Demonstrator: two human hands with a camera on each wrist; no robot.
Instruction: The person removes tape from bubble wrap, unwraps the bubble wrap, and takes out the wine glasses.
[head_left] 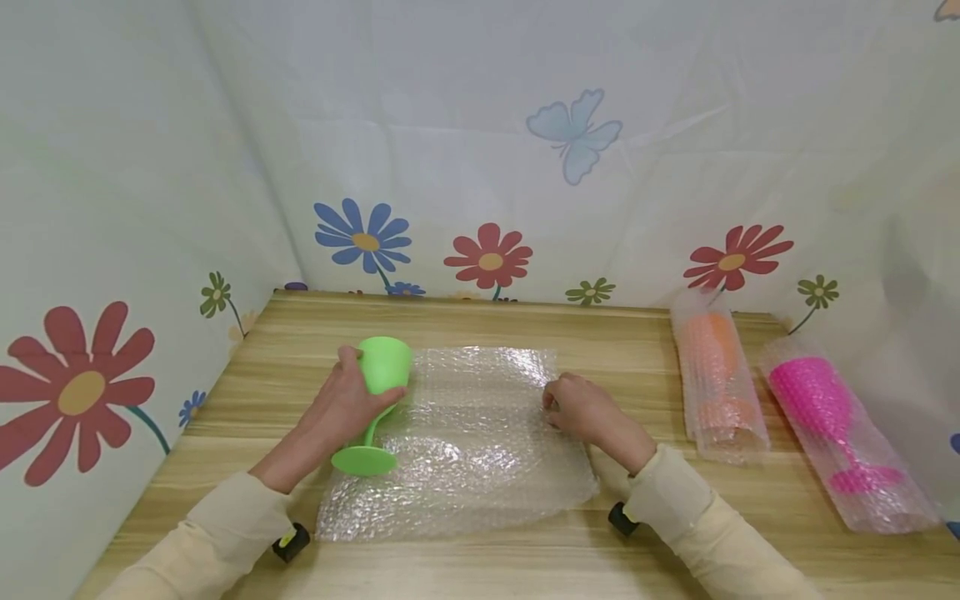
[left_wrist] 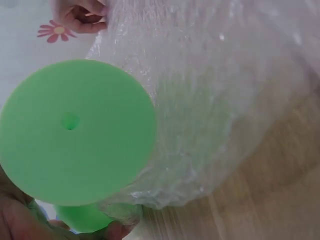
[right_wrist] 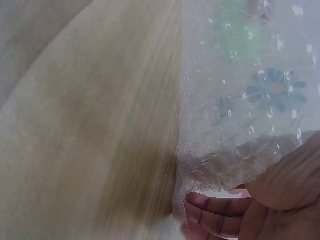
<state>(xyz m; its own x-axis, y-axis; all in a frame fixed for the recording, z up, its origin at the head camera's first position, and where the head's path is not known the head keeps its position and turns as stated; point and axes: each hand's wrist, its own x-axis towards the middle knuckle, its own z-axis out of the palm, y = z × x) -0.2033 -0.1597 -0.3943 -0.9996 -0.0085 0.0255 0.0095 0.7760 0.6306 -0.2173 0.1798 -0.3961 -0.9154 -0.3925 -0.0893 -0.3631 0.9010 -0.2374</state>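
My left hand point(head_left: 347, 406) grips a bright green plastic goblet point(head_left: 386, 364) round its bowl. The goblet stands nearly upright, tilted a little, over the left part of a sheet of bubble wrap point(head_left: 480, 450). From below, in the left wrist view, its round foot point(left_wrist: 100, 160) fills much of the picture and partly hides the left fingers point(left_wrist: 115, 231). At the sheet's right edge, my right hand point(head_left: 588, 410) pinches the bubble wrap with curled fingers. The right wrist view shows those fingers point(right_wrist: 220, 217) at the wrap's lower corner, the sheet's edge running upward from them.
Two wrapped goblets lie at the right of the wooden table point(head_left: 480, 571): an orange one point(head_left: 716, 358) in bubble wrap and a pink one point(head_left: 813, 400) nearer the front. A white flowered cloth point(head_left: 450, 150) rises behind the table and along both sides.
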